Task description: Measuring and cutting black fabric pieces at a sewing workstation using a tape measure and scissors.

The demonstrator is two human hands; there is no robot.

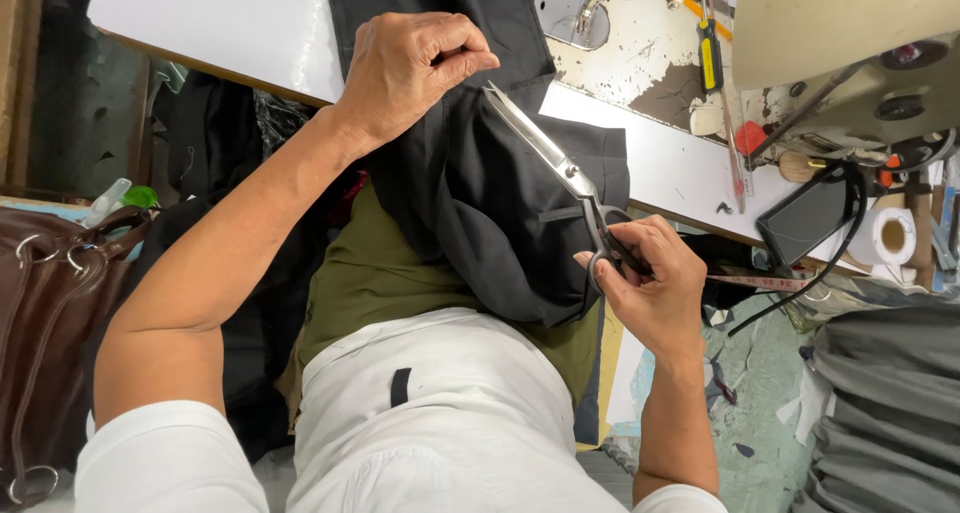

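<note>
My left hand (pixel 410 68) pinches the edge of a black garment (pixel 490 203) that hangs from the white sewing table (pixel 220 23) down over my lap. My right hand (pixel 650 278) grips the black handles of large steel scissors (pixel 545 143). The blades point up and left, with the tip close to my left fingers at the fabric edge. The blades look nearly closed against the cloth.
A sewing machine (pixel 850 63) stands at the upper right, with a yellow-handled screwdriver (pixel 710 58) and a tape roll (pixel 893 236) beside it. A brown handbag (pixel 50 313) sits at the left. Grey cloth (pixel 890 413) is piled at the lower right.
</note>
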